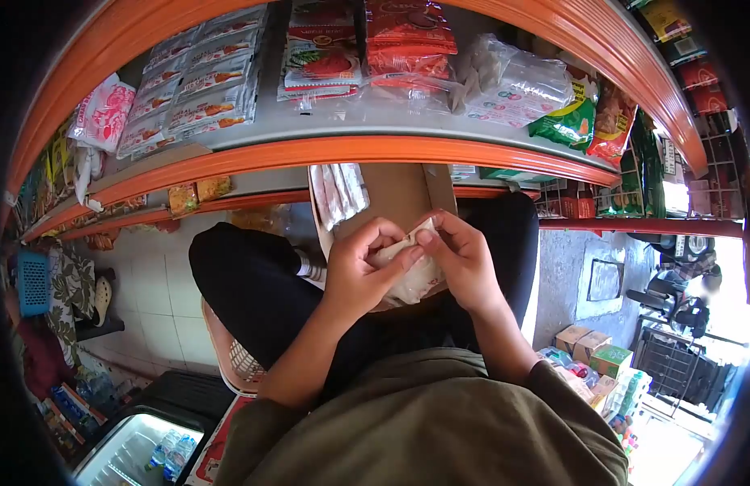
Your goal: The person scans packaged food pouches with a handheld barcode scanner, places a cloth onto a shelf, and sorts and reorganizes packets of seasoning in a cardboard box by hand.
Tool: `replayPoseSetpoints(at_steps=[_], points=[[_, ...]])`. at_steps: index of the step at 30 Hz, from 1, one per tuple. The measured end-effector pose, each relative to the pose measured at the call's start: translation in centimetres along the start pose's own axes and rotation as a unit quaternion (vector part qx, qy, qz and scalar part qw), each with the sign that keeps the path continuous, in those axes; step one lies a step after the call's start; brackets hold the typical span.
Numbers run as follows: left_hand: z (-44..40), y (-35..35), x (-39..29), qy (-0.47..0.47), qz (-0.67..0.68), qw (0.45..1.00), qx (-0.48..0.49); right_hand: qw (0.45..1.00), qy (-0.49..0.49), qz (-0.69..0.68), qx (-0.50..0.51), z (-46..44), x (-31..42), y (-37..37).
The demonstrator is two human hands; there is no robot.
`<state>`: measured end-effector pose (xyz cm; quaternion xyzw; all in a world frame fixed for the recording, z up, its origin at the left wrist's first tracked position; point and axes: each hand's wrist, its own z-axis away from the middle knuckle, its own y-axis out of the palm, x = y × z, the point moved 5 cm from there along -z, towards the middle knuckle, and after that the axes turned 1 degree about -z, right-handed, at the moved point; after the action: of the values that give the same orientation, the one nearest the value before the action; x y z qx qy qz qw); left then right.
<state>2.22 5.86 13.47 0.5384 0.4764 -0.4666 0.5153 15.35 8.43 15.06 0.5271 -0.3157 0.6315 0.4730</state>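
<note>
Between my knees, my left hand (367,269) and my right hand (462,261) meet over a whitish plastic bag (415,282) with faint reddish print. The thumb and fingers of both hands pinch its upper edge, and the rest hangs below them. What is inside the bag cannot be made out. Just beyond my hands stands an open cardboard box (395,194), tilted toward me. Long pale clear-wrapped packets (339,193) lie along its left side. My hands hide the near part of the box.
An orange-edged shelf (367,151) crosses in front, holding silver sachet strips (201,81), red packets (411,40), a clear plastic pack (516,85) and a green packet (565,121). A plastic basket (244,360) sits by my left leg. Boxes (589,344) stand at right, with a motorcycle (674,296) beyond.
</note>
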Motion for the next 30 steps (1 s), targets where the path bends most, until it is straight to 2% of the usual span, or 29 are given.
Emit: replayPoseSetpoints(at_steps=[6,11,13,15,17,20,22,26,28,30], points=[[-0.1,0.2,-0.4,-0.006,0.099,0.995,-0.024,1.000,-0.006,0.003,-0.022,-0.1,0.7,0.1],[-0.4,0.0,-0.4,0.000,0.104,0.994,-0.031,1.000,-0.014,-0.010,-0.026,-0.4,1.3,0.4],[-0.5,0.0,-0.2,-0.006,0.110,0.993,-0.030,0.999,-0.017,0.001,-0.032,-0.6,1.4,0.1],[-0.8,-0.1,0.2,0.016,0.061,0.998,-0.025,0.998,-0.025,0.021,-0.047,-0.7,1.4,-0.2],[-0.9,0.0,0.6,0.012,0.082,0.996,-0.039,0.997,-0.033,0.041,-0.061,-1.1,1.1,-0.8],[-1.4,-0.2,1.5,-0.041,0.173,0.978,-0.107,0.996,-0.044,-0.023,-0.078,-1.7,-0.3,-2.2],[-2.0,-0.7,2.7,-0.045,0.179,0.975,-0.123,0.977,0.037,-0.200,-0.057,-1.7,-2.4,-2.2],[-3.0,-1.2,5.0,-0.085,0.259,0.950,-0.156,0.997,0.056,-0.048,0.023,-0.8,-4.8,-1.0],[-3.4,-0.8,6.4,-0.138,0.325,0.925,-0.139,0.995,0.055,-0.077,-0.012,-1.0,-6.2,-1.4],[-3.9,0.0,7.2,-0.126,0.207,0.965,-0.104,0.981,0.080,0.143,-0.103,-1.3,-6.3,-3.0]])
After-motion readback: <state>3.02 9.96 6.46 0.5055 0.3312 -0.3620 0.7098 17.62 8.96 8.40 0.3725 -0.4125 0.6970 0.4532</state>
